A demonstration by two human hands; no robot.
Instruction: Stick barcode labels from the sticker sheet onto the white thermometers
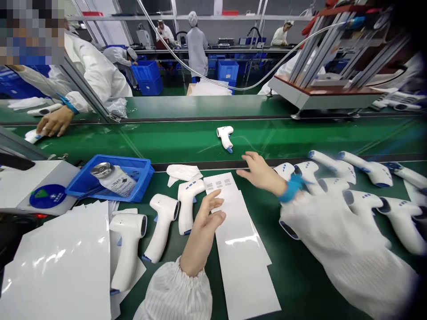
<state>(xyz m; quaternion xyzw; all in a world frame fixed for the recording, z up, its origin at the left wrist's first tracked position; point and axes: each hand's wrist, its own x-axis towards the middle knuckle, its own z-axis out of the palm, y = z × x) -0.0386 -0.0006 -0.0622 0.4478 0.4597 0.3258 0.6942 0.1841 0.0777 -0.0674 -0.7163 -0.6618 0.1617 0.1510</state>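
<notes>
My left hand (205, 226) is raised over the bench with its fingers apart and curved, holding nothing. Under and beside it lie white label sheets (238, 249), with a few printed labels left at the top. My right hand (262, 173), a blue strap on its wrist, stretches out near the belt's edge with spread fingers and nothing in them. Beyond it a white infrared thermometer (225, 137) rests on the green conveyor belt (173, 140). Left of my left hand lie several more, the nearest being a thermometer (187, 204) touching another thermometer (163, 224).
Many thermometers (365, 202) cover the bench at right, partly behind my sleeve. A blue tray (143, 180) holds a can and a bottle-like pack. Glossy sheets (63, 262) are stacked at left. Across the belt, a co-worker's hand (55, 122) touches a thermometer; a metal-framed fixture (320, 100) stands at right.
</notes>
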